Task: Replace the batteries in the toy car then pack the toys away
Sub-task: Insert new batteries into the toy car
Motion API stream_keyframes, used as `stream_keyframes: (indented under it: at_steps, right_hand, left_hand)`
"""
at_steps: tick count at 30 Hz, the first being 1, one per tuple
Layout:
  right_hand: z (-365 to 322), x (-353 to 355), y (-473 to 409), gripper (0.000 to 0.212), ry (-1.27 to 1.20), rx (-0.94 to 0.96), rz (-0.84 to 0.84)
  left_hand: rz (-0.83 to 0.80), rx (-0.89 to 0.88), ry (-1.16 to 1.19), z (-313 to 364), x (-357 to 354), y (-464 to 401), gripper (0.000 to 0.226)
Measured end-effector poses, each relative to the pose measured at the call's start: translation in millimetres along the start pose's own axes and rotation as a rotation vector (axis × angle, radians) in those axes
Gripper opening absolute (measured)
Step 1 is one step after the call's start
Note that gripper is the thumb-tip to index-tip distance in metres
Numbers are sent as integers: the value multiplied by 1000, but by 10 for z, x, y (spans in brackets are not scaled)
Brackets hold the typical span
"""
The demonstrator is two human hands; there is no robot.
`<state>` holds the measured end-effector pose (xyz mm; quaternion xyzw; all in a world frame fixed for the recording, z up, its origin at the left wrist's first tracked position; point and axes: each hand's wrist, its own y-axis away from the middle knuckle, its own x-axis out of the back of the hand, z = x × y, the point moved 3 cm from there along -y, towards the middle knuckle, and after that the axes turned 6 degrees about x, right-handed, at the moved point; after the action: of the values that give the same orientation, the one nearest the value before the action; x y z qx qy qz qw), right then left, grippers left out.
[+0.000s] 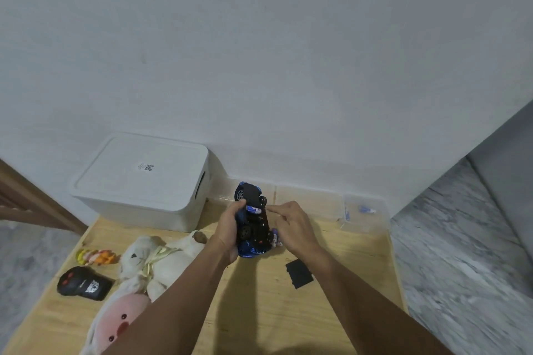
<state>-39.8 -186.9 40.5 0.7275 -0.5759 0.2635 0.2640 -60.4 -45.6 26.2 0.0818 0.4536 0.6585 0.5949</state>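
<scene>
Pink plush [121,323] nearest on wooden table [259,311], left hand [229,229] gripping upturned toy car [253,225], right hand [294,225] curled around battery [275,238], forefinger extended toward another battery [253,209] in the car's underside.

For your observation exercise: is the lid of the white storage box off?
No, the white storage box has its lid closed flat on top.
</scene>
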Motion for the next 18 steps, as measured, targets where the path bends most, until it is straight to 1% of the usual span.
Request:
stream_keyframes:
  at_steps: [2,3,6,8,10,12,14,15,18]
  right_hand:
    - [158,-10,-14,38,-27,-103,100]
    - [232,-37,-22,35,-9,-140,109]
    - [402,-154,-61,29,89,-202,21]
    - [479,-216,-99,29,159,-232,-32]
    - [518,-255,-109,30,237,-242,-74]
    - [554,-290,-138,37,317,-231,-114]
    - [593,-306,-165,46,340,-234,-128]
    - [609,-312,-180,47,339,-238,-137]
    - [634,-334,-223,38,331,-247,-152]
  left_hand:
    - [42,8,-7,-21,41,-20,41]
    - [61,19,-15,-38,67,-35,40]
    - [110,59,-17,-88,154,-88,41]
    - [135,84,-8,-107,211,-137,41]
    - [139,95,-5,-115,238,-149,40]
    - [139,101,8,-125,259,-185,40]
    - [142,115,17,-133,280,-213,42]
    - [142,120,16,-138,291,-224,43]
    - [154,131,0,-167,329,-266,45]
